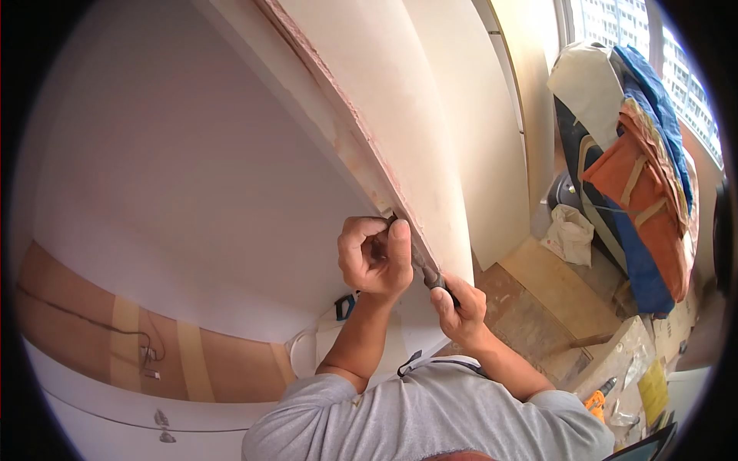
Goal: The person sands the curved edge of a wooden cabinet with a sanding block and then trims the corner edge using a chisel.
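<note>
Head view, two hands (390, 270) on one tool (433, 280), one rough edge (344, 100)

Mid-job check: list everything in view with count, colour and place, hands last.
Dark tool: one, grey-black, between the hands
Rough edge strip: one, pinkish, running diagonally from the top
Large panel: one, pale, left
Cable: at least one, dark, lower left
Window: one, bright, upper right
Orange cloth: one, orange, right
Plastic bag: one, white, floor at right
Floor board: one, tan, right
Drill: one, orange and black, lower right
Yellow item: one, yellow, lower right
Other clutter: uncountable, mixed, right
Shirt: one, grey, bottom
Left hand: one, bare, centre
Right hand: one, bare, right of centre
</note>
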Demonstrator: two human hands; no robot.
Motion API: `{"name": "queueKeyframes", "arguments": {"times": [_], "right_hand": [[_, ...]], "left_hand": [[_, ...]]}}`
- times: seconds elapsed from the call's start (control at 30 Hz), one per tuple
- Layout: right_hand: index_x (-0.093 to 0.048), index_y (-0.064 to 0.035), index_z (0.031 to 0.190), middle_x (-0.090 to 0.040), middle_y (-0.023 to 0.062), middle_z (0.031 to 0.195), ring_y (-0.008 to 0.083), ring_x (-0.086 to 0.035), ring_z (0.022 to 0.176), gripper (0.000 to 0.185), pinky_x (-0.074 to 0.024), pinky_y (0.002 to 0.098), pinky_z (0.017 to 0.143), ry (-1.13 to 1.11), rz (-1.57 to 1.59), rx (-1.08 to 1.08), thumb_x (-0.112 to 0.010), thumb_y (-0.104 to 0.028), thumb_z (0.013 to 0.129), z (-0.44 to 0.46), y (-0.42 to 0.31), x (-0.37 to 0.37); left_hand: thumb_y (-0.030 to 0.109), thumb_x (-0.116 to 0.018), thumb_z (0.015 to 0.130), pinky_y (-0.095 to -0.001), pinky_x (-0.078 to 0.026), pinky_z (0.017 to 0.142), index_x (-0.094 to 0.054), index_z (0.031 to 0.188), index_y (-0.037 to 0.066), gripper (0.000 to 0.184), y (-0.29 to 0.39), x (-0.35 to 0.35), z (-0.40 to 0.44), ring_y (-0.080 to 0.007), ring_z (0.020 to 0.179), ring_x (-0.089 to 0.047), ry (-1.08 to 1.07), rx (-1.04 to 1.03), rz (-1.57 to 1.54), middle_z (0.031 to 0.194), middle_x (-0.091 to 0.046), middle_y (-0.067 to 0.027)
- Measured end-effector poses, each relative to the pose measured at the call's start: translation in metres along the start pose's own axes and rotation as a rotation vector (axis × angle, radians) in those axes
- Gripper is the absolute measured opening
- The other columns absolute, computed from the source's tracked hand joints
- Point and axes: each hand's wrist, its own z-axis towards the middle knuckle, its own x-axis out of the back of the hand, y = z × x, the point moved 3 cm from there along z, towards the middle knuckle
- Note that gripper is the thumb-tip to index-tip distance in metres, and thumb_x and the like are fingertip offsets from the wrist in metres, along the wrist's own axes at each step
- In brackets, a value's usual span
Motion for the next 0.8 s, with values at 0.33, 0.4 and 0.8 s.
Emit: {"name": "queueKeyframes", "arguments": {"times": [0.33,0.4,0.8], "right_hand": [[-0.073,0.0045,0.12,-0.072,0.0145,0.084,0.0226,-0.067,0.067,0.021,-0.0541,0.0316,0.064,-0.008,-0.01,0.022,-0.074,-0.008,0.104,0.031,-0.031,0.0],[-0.073,0.0046,0.12,-0.072,0.0146,0.084,0.022,-0.067,0.067,0.021,-0.054,0.0317,0.063,-0.014,0.0,0.014,-0.074,-0.008,0.104,0.031,-0.033,0.001],[-0.073,0.0052,0.119,-0.072,0.0135,0.082,0.0211,-0.067,0.064,0.022,-0.0538,0.0316,0.061,-0.009,-0.009,0.067,-0.076,-0.01,0.104,0.015,-0.011,0.008]], "left_hand": [[0.001,-0.081,0.098,-0.02,-0.037,0.054,-0.058,0.114,-0.001,0.027,0.001,-0.006,0.033,-0.0026,0.062,-0.045,0.068,-0.013,-0.007,0.084,-0.061,-0.0012],[0.001,-0.081,0.098,-0.02,-0.037,0.054,-0.058,0.114,-0.001,0.027,0.004,-0.005,0.031,-0.0026,0.062,-0.045,0.082,-0.023,-0.008,0.084,-0.061,-0.0013],[0.01,-0.076,0.103,-0.0246,-0.05,0.069,-0.058,0.115,-0.003,0.026,0.005,0.004,0.005,-0.009,0.077,-0.058,-0.018,0.11,0.025,0.093,-0.066,-0.0066]]}}
